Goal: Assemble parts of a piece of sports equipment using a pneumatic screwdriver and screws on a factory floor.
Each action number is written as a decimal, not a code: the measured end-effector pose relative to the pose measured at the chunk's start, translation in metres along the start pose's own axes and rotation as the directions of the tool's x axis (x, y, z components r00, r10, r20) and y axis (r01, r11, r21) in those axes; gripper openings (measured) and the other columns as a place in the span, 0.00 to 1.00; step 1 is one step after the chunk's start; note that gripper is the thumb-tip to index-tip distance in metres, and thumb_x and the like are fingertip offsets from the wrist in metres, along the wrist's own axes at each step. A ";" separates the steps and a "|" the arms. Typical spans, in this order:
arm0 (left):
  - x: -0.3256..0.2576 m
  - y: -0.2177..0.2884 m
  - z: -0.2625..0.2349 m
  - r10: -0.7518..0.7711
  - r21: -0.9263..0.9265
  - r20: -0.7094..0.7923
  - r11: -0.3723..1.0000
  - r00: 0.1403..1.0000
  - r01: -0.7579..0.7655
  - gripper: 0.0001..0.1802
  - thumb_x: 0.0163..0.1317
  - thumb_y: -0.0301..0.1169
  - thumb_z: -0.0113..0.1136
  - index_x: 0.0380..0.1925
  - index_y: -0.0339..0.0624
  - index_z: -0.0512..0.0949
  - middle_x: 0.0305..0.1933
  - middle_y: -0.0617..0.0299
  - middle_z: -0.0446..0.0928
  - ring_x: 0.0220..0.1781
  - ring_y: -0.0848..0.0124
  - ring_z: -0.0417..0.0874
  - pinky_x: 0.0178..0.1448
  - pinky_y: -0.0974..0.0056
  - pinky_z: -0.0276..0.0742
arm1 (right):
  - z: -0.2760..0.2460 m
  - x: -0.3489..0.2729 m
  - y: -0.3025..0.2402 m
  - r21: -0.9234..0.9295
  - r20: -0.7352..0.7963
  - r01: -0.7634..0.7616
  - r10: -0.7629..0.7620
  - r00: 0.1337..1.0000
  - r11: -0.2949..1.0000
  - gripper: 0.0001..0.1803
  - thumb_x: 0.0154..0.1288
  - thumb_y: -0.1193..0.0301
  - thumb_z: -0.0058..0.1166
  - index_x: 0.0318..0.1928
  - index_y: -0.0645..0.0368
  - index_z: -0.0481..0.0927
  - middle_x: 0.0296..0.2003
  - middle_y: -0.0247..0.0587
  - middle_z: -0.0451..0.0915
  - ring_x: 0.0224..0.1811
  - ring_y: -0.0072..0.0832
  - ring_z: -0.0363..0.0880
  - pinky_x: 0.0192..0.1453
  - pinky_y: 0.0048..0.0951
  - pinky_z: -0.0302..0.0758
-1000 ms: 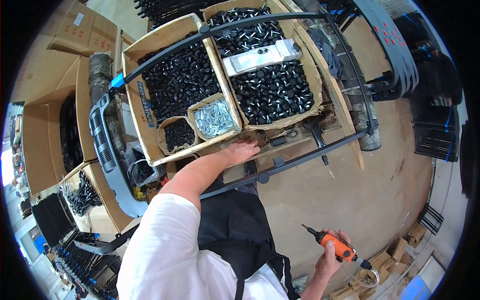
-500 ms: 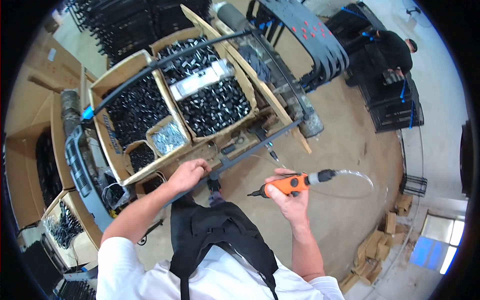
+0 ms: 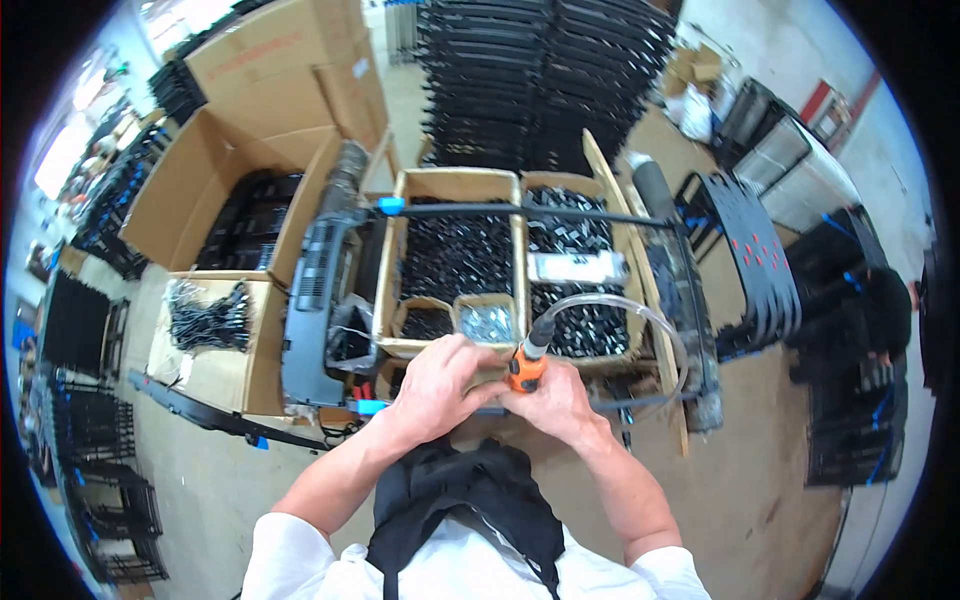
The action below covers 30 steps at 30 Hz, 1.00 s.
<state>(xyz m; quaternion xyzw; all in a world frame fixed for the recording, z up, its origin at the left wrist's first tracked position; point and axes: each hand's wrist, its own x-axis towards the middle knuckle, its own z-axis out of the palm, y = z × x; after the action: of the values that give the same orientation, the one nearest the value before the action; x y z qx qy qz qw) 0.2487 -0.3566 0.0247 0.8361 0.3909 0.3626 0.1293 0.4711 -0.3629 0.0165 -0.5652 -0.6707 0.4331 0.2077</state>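
Observation:
My right hand [image 3: 558, 400] is wrapped round an orange air screwdriver [image 3: 527, 370]. The tool stands nearly upright with its grey-black hose end up, and its bit is hidden below my hands. Close against it on the left, my left hand [image 3: 440, 385] has its fingers bent together; what they hold, if anything, is hidden. Both hands are over the near bar of a black metal frame [image 3: 610, 405]. Its far bar crosses above cardboard boxes of small black parts [image 3: 455, 245]. A small box of shiny silver fasteners [image 3: 486, 323] sits just beyond my hands.
A clear air hose [image 3: 672, 335] loops at the right. Padded rollers [image 3: 705, 330] and a wooden strip [image 3: 655, 300] flank the boxes. Left are a grey casing [image 3: 312, 300], a large open carton [image 3: 190, 200] and bundled black parts [image 3: 210, 320]. A person [image 3: 880, 315] bends over stacked frames at right.
My view has swung round toward the boxes. My right hand has brought the screwdriver from the right to beside my left hand, turning it from level to upright.

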 end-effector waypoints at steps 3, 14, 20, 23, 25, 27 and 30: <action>0.014 -0.006 -0.049 0.256 0.185 0.085 0.946 0.963 -0.267 0.20 0.59 0.34 0.70 0.52 0.45 0.82 0.39 0.64 0.76 0.43 0.63 0.81 0.48 0.57 0.75 | -0.001 0.022 -0.031 -0.149 0.074 0.101 -0.091 0.993 0.984 0.25 0.61 0.58 0.71 0.53 0.57 0.82 0.37 0.50 0.89 0.42 0.46 0.88 0.50 0.44 0.84; 0.046 -0.030 -0.091 0.433 0.350 0.598 0.616 0.674 -0.706 0.10 0.63 0.34 0.60 0.41 0.41 0.81 0.41 0.64 0.78 0.46 0.68 0.79 0.52 0.62 0.72 | 0.022 0.087 -0.054 -0.474 0.337 0.423 -0.285 0.897 0.772 0.18 0.61 0.56 0.64 0.41 0.57 0.88 0.40 0.52 0.90 0.48 0.53 0.88 0.54 0.48 0.84; 0.048 -0.052 -0.086 0.520 0.308 0.573 0.580 0.633 -0.755 0.12 0.63 0.35 0.60 0.42 0.40 0.82 0.42 0.62 0.79 0.48 0.67 0.79 0.54 0.63 0.72 | 0.030 0.093 -0.051 -0.435 0.341 0.372 -0.233 0.911 0.820 0.19 0.61 0.55 0.63 0.40 0.58 0.89 0.40 0.55 0.90 0.49 0.53 0.88 0.56 0.49 0.84; 0.049 -0.050 -0.088 0.551 0.273 0.606 0.534 0.574 -0.800 0.12 0.64 0.35 0.59 0.43 0.40 0.82 0.44 0.61 0.79 0.49 0.67 0.79 0.54 0.62 0.72 | 0.033 0.093 -0.044 -0.453 0.367 0.395 -0.237 0.899 0.799 0.19 0.61 0.55 0.63 0.40 0.58 0.89 0.41 0.55 0.90 0.49 0.53 0.88 0.56 0.48 0.84; 0.049 -0.046 -0.087 0.545 0.265 0.639 0.508 0.544 -0.820 0.12 0.65 0.34 0.59 0.43 0.40 0.82 0.44 0.61 0.79 0.49 0.66 0.79 0.55 0.62 0.72 | 0.036 0.090 -0.044 -0.443 0.349 0.379 -0.233 0.908 0.813 0.19 0.62 0.55 0.62 0.40 0.58 0.89 0.41 0.55 0.90 0.49 0.53 0.88 0.56 0.47 0.84; 0.049 -0.042 -0.085 0.475 0.297 0.673 0.528 0.567 -0.796 0.10 0.65 0.34 0.60 0.42 0.42 0.83 0.47 0.63 0.81 0.54 0.68 0.80 0.61 0.62 0.73 | 0.035 0.086 -0.046 -0.433 0.328 0.363 -0.231 0.916 0.825 0.19 0.62 0.56 0.62 0.40 0.58 0.89 0.41 0.55 0.90 0.49 0.53 0.88 0.56 0.47 0.84; 0.054 -0.042 -0.081 0.509 0.231 0.668 0.551 0.543 -0.802 0.10 0.65 0.34 0.60 0.41 0.42 0.83 0.47 0.62 0.81 0.55 0.68 0.81 0.61 0.62 0.73 | 0.033 0.083 -0.042 -0.408 0.306 0.330 -0.213 0.928 0.851 0.19 0.62 0.56 0.61 0.39 0.59 0.89 0.40 0.55 0.90 0.49 0.53 0.89 0.55 0.47 0.85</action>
<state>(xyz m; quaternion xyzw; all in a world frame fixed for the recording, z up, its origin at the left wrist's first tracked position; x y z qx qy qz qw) 0.1912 -0.2938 0.0886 0.9867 0.0609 0.0207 -0.1495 0.3984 -0.2956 0.0150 -0.4376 -0.8469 0.2988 0.0438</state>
